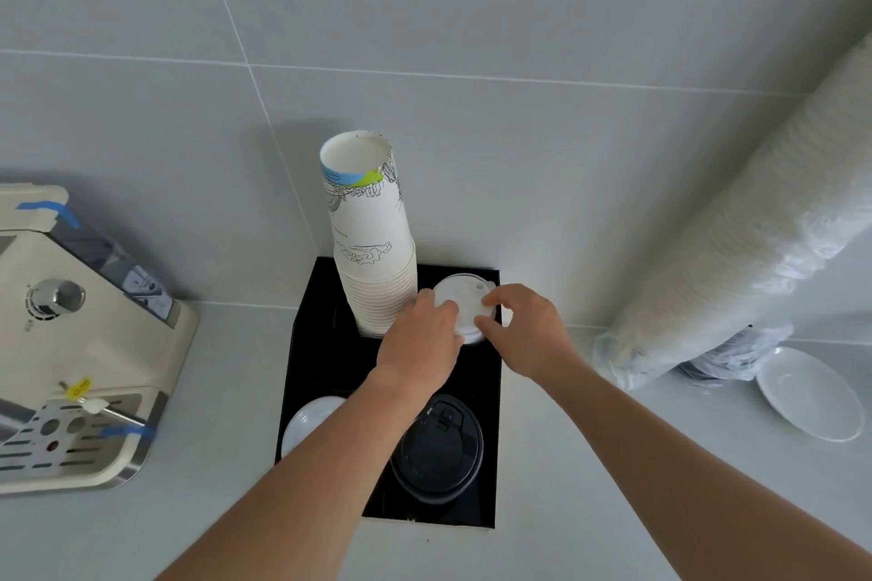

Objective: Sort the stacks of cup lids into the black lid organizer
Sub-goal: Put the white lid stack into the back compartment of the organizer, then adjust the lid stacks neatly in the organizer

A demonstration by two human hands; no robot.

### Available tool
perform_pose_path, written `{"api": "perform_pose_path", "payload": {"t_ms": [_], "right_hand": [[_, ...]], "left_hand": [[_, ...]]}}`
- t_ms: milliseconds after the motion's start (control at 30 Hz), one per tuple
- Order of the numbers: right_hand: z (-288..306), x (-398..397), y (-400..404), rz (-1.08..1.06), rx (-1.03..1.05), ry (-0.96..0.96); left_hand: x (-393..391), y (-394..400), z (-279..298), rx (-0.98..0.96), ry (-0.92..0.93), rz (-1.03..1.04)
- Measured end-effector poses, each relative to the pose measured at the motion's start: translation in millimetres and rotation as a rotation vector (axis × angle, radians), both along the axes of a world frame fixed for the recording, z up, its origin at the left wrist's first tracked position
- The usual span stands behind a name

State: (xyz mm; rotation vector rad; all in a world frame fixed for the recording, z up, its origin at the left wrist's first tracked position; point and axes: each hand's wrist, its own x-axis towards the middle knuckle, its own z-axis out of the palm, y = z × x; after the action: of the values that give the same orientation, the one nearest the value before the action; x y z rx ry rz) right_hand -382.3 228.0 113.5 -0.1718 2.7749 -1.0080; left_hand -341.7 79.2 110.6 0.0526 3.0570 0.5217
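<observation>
Both hands on the white lids at the back-right slot of the organizer

The left hand [417,340] and right hand [528,328] pinch a short stack of round white plastic cup lids [465,304] from either side, fingers curled against its rim, right over the far right compartment of the black square lid organizer [486,392]. A tall stack of printed paper cups [373,241] fills the far left slot, black dome lids [439,448] sit near right, translucent flat lids [306,425] near left.
</observation>
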Motion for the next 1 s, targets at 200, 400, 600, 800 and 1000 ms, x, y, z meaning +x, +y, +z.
{"api": "perform_pose_path", "payload": {"t_ms": [200, 400, 600, 800, 1000], "right_hand": [[-2.5, 4.1, 5.3, 0.144, 0.149, 0.068], [1.5, 6.9, 5.7, 0.222, 0.296, 0.113], [5.4, 6.4, 6.5, 0.193, 0.245, 0.039], [15.2, 18.3, 12.4, 0.014, -0.036, -0.037], [15.9, 73.7, 31.3, -0.161, -0.338, -0.186]], "left_hand": [[-6.9, -8.6, -1.3, -0.101, 0.046, -0.143], [-5.6, -8.0, 4.3, -0.217, 0.067, -0.187], [-8.2, -10.9, 4.9, -0.201, -0.018, -0.205], [8.7, -27.1, 30.4, 0.199, -0.067, -0.044], [94.1, -46.7, 35.4, 0.812, -0.097, 0.362]]}}
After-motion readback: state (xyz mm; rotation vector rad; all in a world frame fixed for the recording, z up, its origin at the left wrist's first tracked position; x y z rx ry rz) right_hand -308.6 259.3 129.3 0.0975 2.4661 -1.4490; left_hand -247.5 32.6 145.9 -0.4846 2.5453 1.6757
